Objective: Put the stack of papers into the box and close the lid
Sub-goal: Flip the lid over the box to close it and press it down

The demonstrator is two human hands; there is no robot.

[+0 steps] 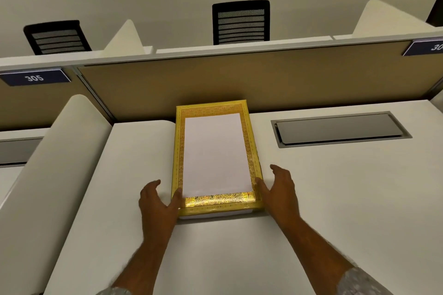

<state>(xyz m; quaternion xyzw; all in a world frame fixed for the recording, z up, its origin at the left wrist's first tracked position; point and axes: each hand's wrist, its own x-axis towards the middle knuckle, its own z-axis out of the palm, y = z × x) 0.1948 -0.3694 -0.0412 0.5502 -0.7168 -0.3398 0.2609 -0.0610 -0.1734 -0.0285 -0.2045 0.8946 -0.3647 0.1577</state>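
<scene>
A flat yellow and gold patterned box [217,202] lies lengthwise on the white desk [335,199], its far end against the tan partition. A white stack of papers [215,153] lies inside the gold border; I cannot tell whether it sits in the box or on its lid. A white layer shows under the box's near edge. My left hand [157,201] is at the near left corner, fingers spread, thumb touching the edge. My right hand [278,189] is at the near right corner, fingers spread, thumb against the side.
A tan partition [215,84] walls off the desk's far side. A grey cable hatch [340,128] is set into the desk to the right of the box. A curved white divider [55,163] rises on the left. Black chairs [241,23] stand behind the partition.
</scene>
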